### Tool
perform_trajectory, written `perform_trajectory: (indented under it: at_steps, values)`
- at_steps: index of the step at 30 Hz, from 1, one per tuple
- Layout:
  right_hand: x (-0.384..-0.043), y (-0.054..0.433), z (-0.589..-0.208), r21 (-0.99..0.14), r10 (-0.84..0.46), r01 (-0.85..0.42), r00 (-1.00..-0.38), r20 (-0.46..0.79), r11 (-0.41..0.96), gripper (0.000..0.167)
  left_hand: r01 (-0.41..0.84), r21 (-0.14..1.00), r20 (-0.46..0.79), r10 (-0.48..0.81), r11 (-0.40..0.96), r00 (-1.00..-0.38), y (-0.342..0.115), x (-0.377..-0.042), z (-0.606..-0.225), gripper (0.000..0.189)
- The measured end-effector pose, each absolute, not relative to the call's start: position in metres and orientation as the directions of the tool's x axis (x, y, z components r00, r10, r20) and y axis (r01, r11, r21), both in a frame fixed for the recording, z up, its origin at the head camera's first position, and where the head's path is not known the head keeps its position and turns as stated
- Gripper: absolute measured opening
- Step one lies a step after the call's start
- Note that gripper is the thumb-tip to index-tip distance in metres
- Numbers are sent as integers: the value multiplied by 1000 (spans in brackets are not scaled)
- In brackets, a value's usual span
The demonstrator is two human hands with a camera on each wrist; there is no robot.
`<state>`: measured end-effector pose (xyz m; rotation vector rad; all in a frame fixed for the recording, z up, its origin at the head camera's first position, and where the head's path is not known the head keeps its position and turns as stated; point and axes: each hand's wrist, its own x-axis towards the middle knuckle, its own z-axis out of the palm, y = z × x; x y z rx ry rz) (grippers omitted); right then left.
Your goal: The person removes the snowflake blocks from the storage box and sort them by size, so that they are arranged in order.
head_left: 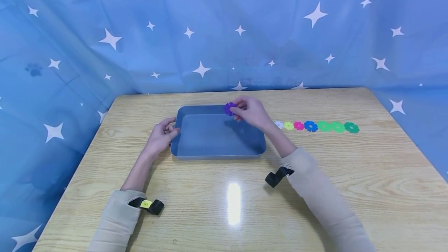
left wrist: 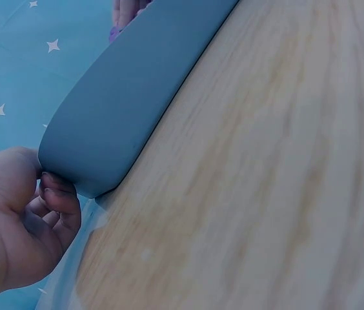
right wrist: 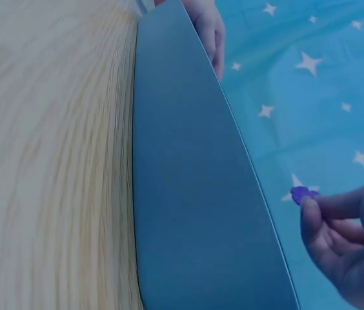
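Note:
A shallow blue-grey tray (head_left: 217, 137) lies on the table, and its visible floor holds no pieces. My left hand (head_left: 161, 137) grips the tray's left wall, thumb over the rim; in the left wrist view the curled fingers (left wrist: 59, 200) press against the outside near a corner. Over the tray's back right part, my right hand (head_left: 251, 112) pinches a purple flower-shaped disc (head_left: 229, 109) between thumb and fingers. The right wrist view shows this purple disc (right wrist: 303, 194) at the fingertips, above the level of the tray wall (right wrist: 188, 168).
Right of the tray, several notched flower discs lie in a row: white (head_left: 279, 125), yellow (head_left: 288, 125), pink (head_left: 299, 126), blue (head_left: 310, 126), then green ones (head_left: 337, 127). A blue star-patterned curtain (head_left: 224, 49) hangs behind the wooden table (head_left: 196, 197).

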<state>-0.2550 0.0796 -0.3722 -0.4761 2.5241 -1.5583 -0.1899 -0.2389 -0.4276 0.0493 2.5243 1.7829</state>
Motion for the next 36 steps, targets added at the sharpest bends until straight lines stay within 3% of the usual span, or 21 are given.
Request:
perform_trajectory:
  at_steps: [15, 36]
  values:
    - [-247, 154, -378, -844, -285, -210, -956, 71, 493, 27, -10, 943, -31, 59, 332, -998, -239, -189, -426, 52]
    - [-220, 266, -379, -793, -150, -144, -986, 67, 592, 46, -26, 945, -48, 60, 326, -997, -240, -189, -427, 53]
